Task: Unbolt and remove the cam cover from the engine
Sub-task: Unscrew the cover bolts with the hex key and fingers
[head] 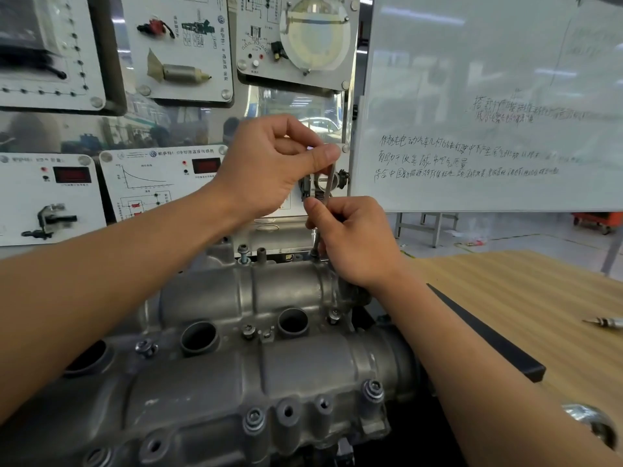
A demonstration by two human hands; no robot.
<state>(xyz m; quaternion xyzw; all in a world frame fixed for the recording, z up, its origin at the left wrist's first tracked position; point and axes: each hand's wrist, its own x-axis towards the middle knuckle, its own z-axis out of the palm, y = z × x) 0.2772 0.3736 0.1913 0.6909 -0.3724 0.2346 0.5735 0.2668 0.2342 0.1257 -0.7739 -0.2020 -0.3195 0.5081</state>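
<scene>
The cam cover is a grey cast-metal part w/ two long humps and round plug wells. It lies low in the centre of view, just left of the wooden surface. I judge it stiff and rather heavy, not fragile in general, but the sealing edge below can be hurt if sb. levers it w/ a tool. The skin looks dry and matt, so prob. not slippery. Several bolts are seated along the near edge and in the middle valley, so the cover cannot lift yet. When all are out, the best hold is prob. at both short ends, w/ two hands, lifting straight up.

Both hands work at the far right corner of the cover. The left hand is raised, and its thumb and forefinger are closed in a pinch on the top end of a thin metal key, which stands nearly upright. The right hand is lower. Its grip is curled round the lower shaft of the same key, thumb pointing up along it. The tip goes down to the corner, approx. where a bolt should be. The hand hides the seat, so I cannot tell if it is engaged. Another small tool lies on the surface, well apart.
</scene>
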